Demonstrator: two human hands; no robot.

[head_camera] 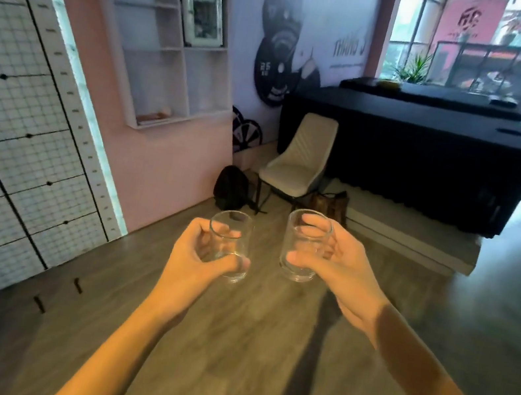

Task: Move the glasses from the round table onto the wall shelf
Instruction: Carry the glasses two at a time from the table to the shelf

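Two bare forearms reach out from the bottom edge over a grey wood-look floor [242,351]. At the end of the left one, the left hand [198,256] has its grip curled around a clear glass [230,244], fingers wrapped about the lower half, thumb across the near side; the glass stands roughly upright with its rim above the grip. Just to the right of it, apart and not touching, the right hand [337,266] has its grip clasped on a second clear glass [304,245], fingertips showing through the wall near the rim. This one sits slightly higher than the other. Well beyond and up-left of the left grip, a white wall shelf [171,45] hangs on a pink wall. Beyond the right grip stand a beige chair [304,156] and a black-draped bed [416,155].
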